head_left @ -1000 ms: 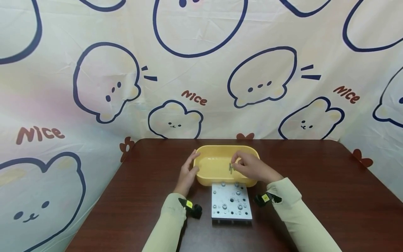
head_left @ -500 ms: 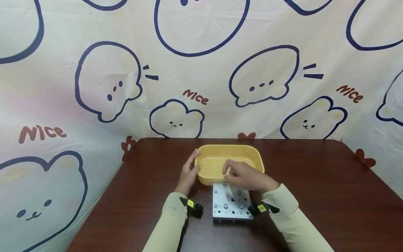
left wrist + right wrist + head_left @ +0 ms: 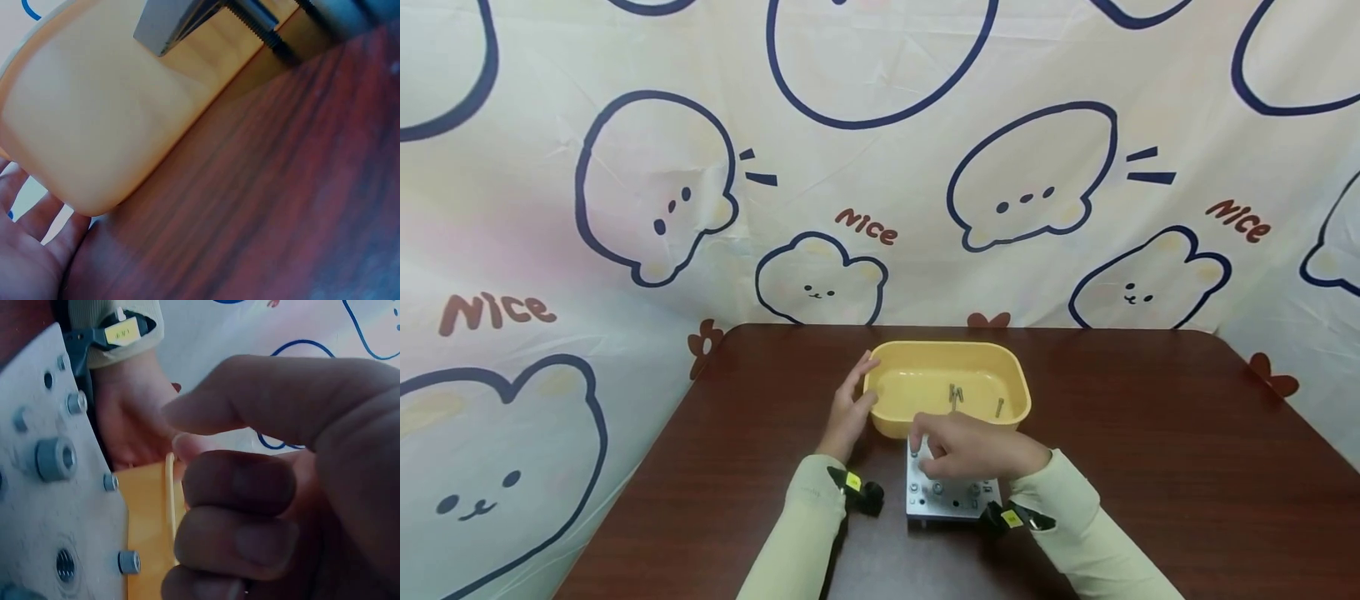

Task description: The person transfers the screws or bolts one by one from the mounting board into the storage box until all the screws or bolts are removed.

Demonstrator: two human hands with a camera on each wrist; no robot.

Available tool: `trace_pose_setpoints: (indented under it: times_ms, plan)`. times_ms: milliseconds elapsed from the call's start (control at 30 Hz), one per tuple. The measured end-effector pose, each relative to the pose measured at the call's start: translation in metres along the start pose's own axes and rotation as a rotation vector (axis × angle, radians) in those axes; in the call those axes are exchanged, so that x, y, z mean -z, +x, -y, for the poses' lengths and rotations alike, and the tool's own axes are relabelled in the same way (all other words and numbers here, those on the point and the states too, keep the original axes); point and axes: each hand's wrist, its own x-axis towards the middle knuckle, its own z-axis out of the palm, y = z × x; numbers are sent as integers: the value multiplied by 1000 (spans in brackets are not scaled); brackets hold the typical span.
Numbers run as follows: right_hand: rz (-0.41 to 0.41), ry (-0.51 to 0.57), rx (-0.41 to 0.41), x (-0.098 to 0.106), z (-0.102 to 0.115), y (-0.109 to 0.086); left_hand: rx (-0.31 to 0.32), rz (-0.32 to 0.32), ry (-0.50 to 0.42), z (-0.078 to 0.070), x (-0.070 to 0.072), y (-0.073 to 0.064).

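Observation:
My left hand (image 3: 846, 421) touches the left end of the yellow tub (image 3: 1018, 379), its fingers spread along the outside wall. In the left wrist view those fingers (image 3: 40, 215) lie against the tub's corner. Over a silver metal plate (image 3: 936, 508) hovers my right hand (image 3: 973, 447), index finger pointing down near a small screw (image 3: 914, 453) at the plate's far left. The right wrist view shows thumb and index tip apart, the other fingers curled, with nothing visible between them. Socket head screws (image 3: 57, 459) stand in the plate. Several loose screws (image 3: 955, 395) lie in the tub.
The plate stands raised on the dark brown table (image 3: 775, 408), with threaded screw ends (image 3: 259, 28) sticking out below. It is close against the tub's near side. A patterned cloth (image 3: 917, 183) hangs behind and beside the table.
My right hand has let go of screws in the tub and moved back toward me and leftward, over the plate. The left hand has stayed at the tub's left end.

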Motion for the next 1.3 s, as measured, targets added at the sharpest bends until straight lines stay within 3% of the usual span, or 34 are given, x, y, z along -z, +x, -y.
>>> trace_pose_setpoints:
  times_ms: [133, 333, 733, 1300]
  plan:
    - [5, -3, 11, -6, 4, 0, 9, 3, -11, 0, 0, 0]
    - [-20, -108, 46, -13, 6, 2, 18, -2, -4, 1, 0, 1]
    - [78, -99, -28, -22, 6, 4, 10, -10, 1, 0, -1, 0]
    - [59, -147, 31, -27, 1, 10, 5, -12, 19, 1, -1, 1]
